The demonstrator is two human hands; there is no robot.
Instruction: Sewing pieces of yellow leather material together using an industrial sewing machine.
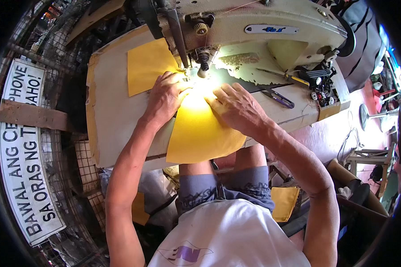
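Head view: the needle is lost in glare; two hands, left (165, 95) and right (238, 107), are pressed flat on one yellow fabric piece (200, 133) overhanging the bench's (111, 111) front edge.

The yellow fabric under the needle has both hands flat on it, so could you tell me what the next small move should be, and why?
Probably ease the yellow fabric a little further away from the body, under the needle. The left hand and right hand both lie flat on it, either side of the lit stitching spot, and most of the piece hangs over the table edge toward the person.
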